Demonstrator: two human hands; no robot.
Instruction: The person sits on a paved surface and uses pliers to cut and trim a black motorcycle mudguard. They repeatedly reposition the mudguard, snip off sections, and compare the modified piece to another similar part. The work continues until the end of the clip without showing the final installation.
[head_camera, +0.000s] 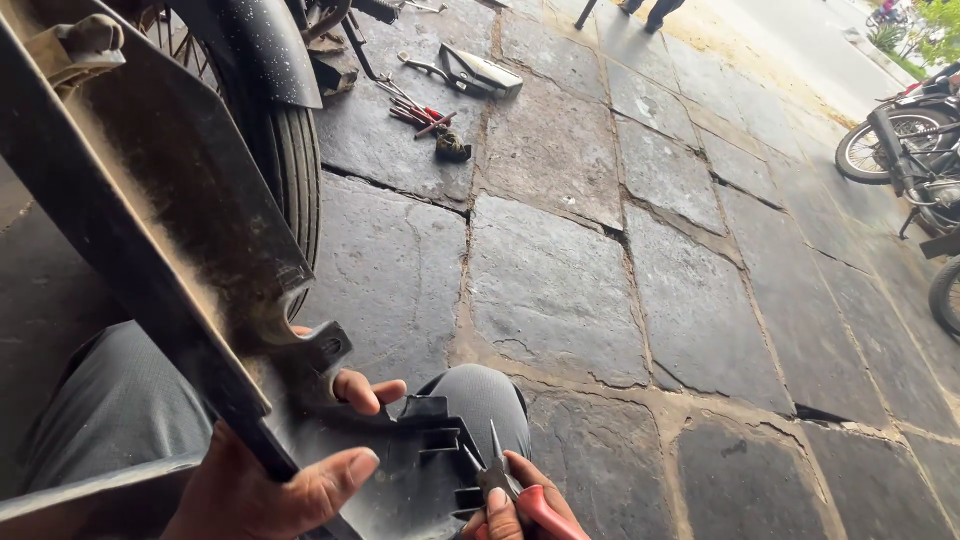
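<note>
The long black plastic panel (170, 230) is closest to the camera; it runs from the top left corner down to the lower middle, dusty on its inner face, and its upper end is cut off by the frame edge. The left hand (265, 490) holds it from below — the thumb lies over the panel's edge and the fingertips (365, 390) come out on the far side, so the grip is closed on the panel. The wrist and most of the palm are hidden under the plastic.

The right hand (520, 510) is only partly visible at the bottom edge. It is closed around the red handles of needle-nose pliers (500, 475), whose thin tips point up, just beside the ribbed lower corner of the panel; I cannot tell whether the tips touch it.

Both hands rest above the person's knees in grey trousers (110, 410).

Behind the panel stands a motorcycle wheel (295, 170) under a black mudguard. Further away on the stone floor (560, 290) lie some hand tools (430, 120) and a dark metal part (475, 72) — small, hard to identify. The floor to the right is open. Parked motorcycles (910, 150) are cut off at the right edge.
</note>
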